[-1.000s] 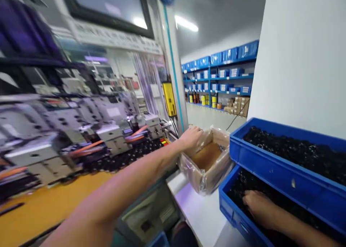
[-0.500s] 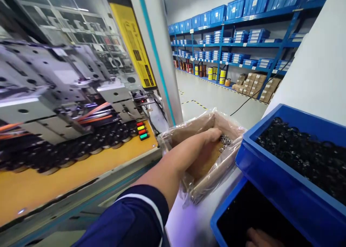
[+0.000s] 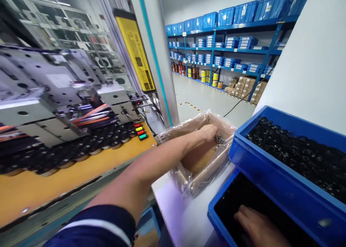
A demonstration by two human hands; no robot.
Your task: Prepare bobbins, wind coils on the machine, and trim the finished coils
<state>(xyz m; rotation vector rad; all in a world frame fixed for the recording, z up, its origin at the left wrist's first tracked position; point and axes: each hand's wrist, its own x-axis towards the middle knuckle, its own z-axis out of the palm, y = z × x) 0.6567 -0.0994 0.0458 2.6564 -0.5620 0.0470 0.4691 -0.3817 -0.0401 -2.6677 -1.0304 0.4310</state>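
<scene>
In the far right corner of a box point(image 3: 198, 157), small metal parts point(image 3: 219, 140) lie in a loose heap. The left hand point(image 3: 209, 132) reaches in just beside them, fingers bent downward; their tips are hidden, so I cannot tell whether it grips anything. Clear plastic point(image 3: 186, 184) lines the box and spills over its rim. To the right, the right hand point(image 3: 255, 224) dips into the lower bin point(image 3: 219, 227), fingers close together; the inside is too dark to tell what they hold. The upper bin point(image 3: 266, 173), full of black rings point(image 3: 294, 149), sits partly over it. Box and bins stand on a white desk point(image 3: 173, 207). Leftward, a machine point(image 3: 29, 110) has black parts point(image 3: 81, 151) in rows along its front and coloured buttons point(image 3: 140, 131) at the end. Beyond, blue shelves point(image 3: 240, 26) carry bins and cartons point(image 3: 242, 87).
</scene>
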